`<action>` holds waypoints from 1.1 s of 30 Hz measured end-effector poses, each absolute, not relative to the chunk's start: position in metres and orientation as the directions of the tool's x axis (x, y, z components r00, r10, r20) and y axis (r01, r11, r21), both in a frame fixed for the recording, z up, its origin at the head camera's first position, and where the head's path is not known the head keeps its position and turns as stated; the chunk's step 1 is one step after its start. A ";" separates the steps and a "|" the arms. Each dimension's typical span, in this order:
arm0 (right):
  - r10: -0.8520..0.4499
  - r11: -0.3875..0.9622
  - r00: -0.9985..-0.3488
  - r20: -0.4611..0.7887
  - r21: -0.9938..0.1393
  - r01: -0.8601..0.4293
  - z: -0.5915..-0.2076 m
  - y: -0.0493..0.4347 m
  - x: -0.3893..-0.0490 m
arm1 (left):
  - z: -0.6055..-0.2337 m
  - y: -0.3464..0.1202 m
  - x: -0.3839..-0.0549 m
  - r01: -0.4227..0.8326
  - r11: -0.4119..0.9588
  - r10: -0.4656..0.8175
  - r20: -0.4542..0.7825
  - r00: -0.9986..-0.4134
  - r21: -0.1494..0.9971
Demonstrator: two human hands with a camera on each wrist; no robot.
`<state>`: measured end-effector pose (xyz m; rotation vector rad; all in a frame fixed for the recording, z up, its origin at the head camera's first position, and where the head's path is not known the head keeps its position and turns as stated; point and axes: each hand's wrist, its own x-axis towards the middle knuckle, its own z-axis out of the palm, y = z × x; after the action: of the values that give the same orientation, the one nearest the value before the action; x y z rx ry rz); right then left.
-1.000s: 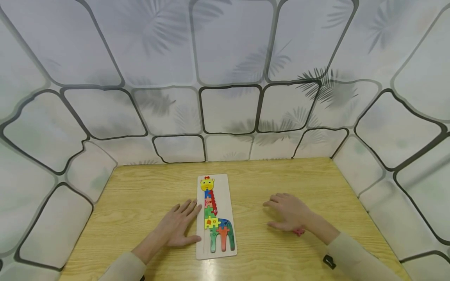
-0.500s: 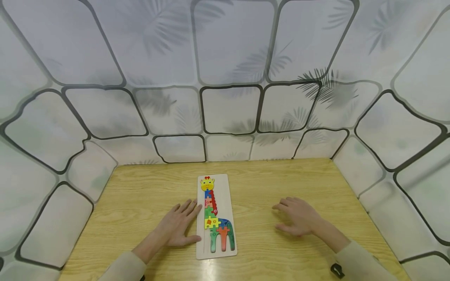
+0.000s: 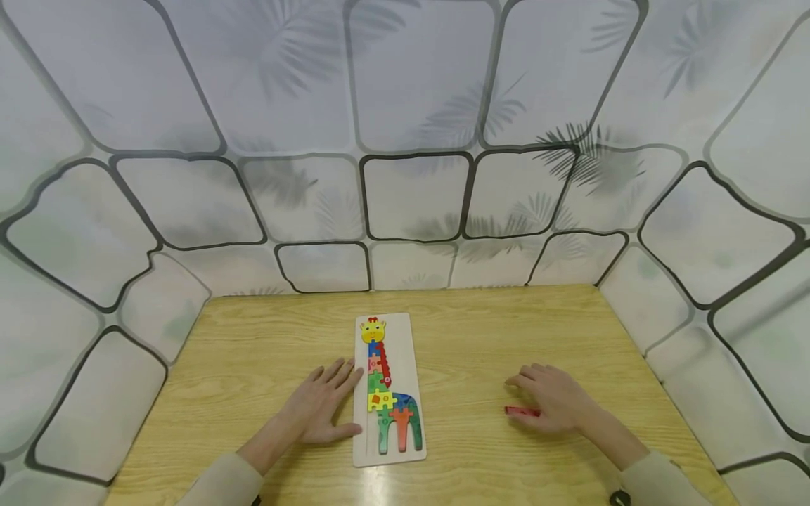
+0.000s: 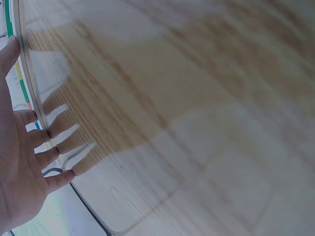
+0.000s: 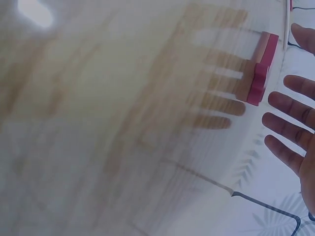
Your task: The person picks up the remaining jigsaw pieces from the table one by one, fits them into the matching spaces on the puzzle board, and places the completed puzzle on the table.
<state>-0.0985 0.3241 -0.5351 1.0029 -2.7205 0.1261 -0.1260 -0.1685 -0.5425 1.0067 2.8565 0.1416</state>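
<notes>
A giraffe jigsaw board [image 3: 400, 351], pale wood with several coloured pieces set in it, lies upright left of the table's middle. My left hand [image 3: 321, 407] rests flat beside it, fingertips and thumb on its left edge; the left wrist view shows these fingers [image 4: 44, 156] spread along the board's side. Over on the right, my right hand [image 3: 553, 399] hovers above a dark pink puzzle piece [image 3: 520, 410], partly hidden under it. From the right wrist, that piece [image 5: 262, 69] lies on the table, apart from the loosely spread fingers [image 5: 288, 125].
The wood-grain table [image 3: 455, 436] reaches back to a patterned cloth wall [image 3: 411, 197] with grey outlines and leaf prints. Similar cloth encloses the left and right sides. Light glares on the table's surface near the front.
My right hand has moved right and nearer to me. The pink piece, first seen by the wrist, then covered, now shows at the thumb side. The left hand and board have stayed still.
</notes>
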 end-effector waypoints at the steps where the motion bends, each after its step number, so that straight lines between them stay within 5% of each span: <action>1: -0.624 0.766 -0.744 0.240 -0.003 -0.643 -0.535 0.325 -0.097 | -0.543 -0.169 -0.126 0.618 0.776 0.628 -0.074 -0.775 0.124; 33: -0.542 0.831 -0.811 0.222 0.002 -0.556 -0.542 0.351 -0.071 | -0.542 -0.169 -0.126 0.624 0.774 0.631 -0.064 -0.773 0.103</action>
<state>-0.0707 0.3508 -0.5420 0.8495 -2.7996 0.0924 -0.1263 -0.1686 -0.5419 1.0179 2.8696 0.1158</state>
